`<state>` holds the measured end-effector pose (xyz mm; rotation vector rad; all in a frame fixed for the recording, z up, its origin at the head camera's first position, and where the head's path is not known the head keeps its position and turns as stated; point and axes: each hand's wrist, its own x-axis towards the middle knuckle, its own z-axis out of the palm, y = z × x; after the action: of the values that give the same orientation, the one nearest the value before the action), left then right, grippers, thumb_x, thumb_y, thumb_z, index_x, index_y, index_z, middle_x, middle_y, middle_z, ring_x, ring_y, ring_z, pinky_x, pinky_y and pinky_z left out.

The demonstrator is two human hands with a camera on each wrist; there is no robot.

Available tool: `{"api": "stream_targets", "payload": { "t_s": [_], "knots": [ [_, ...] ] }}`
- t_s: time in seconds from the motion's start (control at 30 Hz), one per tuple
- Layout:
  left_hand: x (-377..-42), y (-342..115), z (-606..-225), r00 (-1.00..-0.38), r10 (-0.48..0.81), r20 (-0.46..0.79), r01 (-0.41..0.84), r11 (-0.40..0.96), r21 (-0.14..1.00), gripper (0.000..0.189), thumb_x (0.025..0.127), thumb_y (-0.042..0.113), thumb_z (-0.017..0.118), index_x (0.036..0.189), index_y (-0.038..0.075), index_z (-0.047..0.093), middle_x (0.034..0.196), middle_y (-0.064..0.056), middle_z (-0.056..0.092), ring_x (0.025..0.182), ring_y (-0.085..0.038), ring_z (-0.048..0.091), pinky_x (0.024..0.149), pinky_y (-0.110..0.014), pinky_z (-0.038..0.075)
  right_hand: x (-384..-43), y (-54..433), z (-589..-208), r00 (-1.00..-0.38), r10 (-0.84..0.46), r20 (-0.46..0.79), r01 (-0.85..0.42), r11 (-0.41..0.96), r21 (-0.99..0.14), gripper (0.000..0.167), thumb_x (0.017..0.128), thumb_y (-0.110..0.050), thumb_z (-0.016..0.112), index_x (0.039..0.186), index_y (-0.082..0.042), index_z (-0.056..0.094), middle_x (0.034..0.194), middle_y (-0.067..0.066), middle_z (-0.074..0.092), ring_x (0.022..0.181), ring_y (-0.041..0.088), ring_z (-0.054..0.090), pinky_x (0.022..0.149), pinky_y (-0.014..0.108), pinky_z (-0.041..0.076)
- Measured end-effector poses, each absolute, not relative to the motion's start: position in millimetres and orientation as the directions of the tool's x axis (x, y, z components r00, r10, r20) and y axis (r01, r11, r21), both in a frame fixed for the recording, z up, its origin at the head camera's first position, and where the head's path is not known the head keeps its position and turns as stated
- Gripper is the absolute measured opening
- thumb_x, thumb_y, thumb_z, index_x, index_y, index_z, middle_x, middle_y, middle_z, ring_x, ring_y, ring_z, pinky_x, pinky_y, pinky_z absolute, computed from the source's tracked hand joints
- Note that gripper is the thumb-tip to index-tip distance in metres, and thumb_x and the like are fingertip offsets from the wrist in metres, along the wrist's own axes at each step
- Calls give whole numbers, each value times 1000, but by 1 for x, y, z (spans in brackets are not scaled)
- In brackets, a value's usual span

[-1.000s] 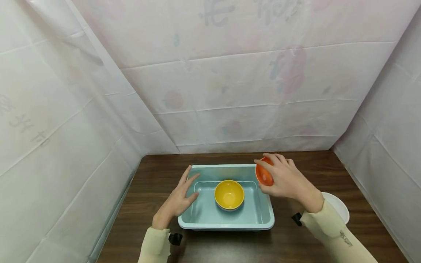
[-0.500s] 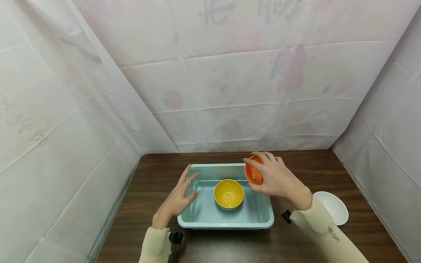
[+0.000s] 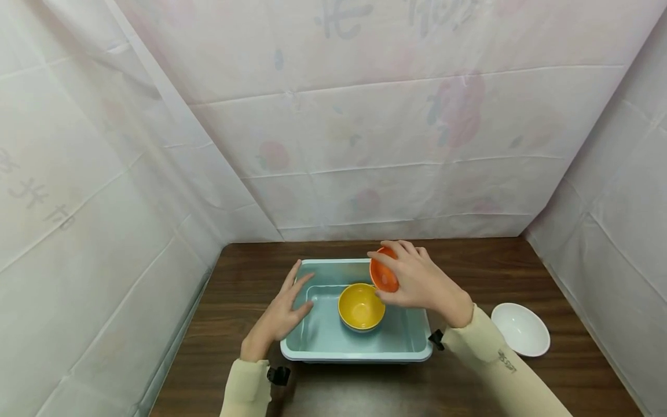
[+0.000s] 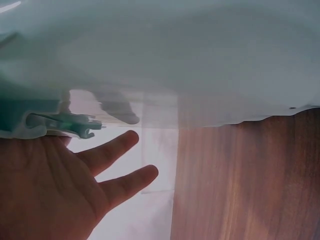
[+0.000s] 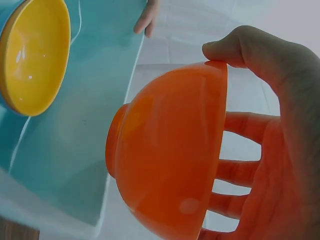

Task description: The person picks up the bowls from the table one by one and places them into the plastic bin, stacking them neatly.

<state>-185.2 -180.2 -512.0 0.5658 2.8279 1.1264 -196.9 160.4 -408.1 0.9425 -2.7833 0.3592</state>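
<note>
My right hand (image 3: 417, 281) pinches an orange bowl (image 3: 383, 274) at its rim, thumb on one side and fingers on the other. The bowl is tipped on its side above the right half of a light blue basin (image 3: 359, 357). In the right wrist view the orange bowl (image 5: 167, 150) shows its rounded outside and foot. Inside the basin a yellow bowl (image 3: 359, 310) stands upright, its mouth up, with a pale lower edge showing beneath it. My left hand (image 3: 278, 318) is at the basin's left rim with fingers spread and straight; the left wrist view shows the rim over its palm.
A white bowl (image 3: 521, 330) lies on the brown wooden table (image 3: 250, 272) to the right of the basin, near my right sleeve. White printed sheets (image 3: 365, 145) hang as walls behind and on both sides of the table.
My right hand has carried the orange bowl leftward over the basin, closer to the yellow bowl. More of the white bowl now shows past the sleeve. The left hand stays in place.
</note>
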Motion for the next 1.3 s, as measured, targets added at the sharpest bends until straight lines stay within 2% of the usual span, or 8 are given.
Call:
{"api": "stream_targets", "payload": {
  "t_s": [0.27, 0.63, 1.0, 1.3],
  "knots": [
    [-185, -179, -511, -931, 351, 97, 323, 673, 665, 62, 102, 28, 63, 159, 18, 41, 175, 4, -4, 160, -32, 15, 116, -65, 34, -203, 148, -417, -766, -596, 239, -639, 746, -188, 71, 83, -52, 75, 146, -23, 58, 150, 15, 51, 132, 37, 47, 92, 58, 46],
    [-185, -179, -512, -934, 349, 74, 307, 680, 666, 62, 102, 28, 63, 159, 20, 41, 174, 8, -5, 160, -30, 16, 117, -64, 34, -209, 130, -430, -717, -670, 191, -697, 685, -213, 68, 85, -52, 72, 146, -25, 58, 150, 12, 52, 132, 36, 48, 91, 55, 48],
    [-185, -179, -511, -933, 355, 61, 302, 678, 670, 62, 102, 28, 62, 160, 20, 40, 174, 8, -6, 159, -31, 17, 116, -63, 36, -216, 117, -442, -675, -732, 95, -735, 654, -180, 71, 86, -55, 71, 149, -26, 55, 152, 14, 49, 133, 35, 47, 93, 58, 51],
    [-184, -179, -512, -933, 353, 74, 310, 682, 662, 62, 103, 28, 62, 160, 19, 40, 174, 7, -5, 159, -32, 18, 115, -64, 37, -215, 106, -452, -656, -755, 5, -744, 646, -171, 69, 87, -55, 72, 147, -25, 57, 150, 12, 50, 128, 32, 51, 94, 53, 53]
  ]
}}
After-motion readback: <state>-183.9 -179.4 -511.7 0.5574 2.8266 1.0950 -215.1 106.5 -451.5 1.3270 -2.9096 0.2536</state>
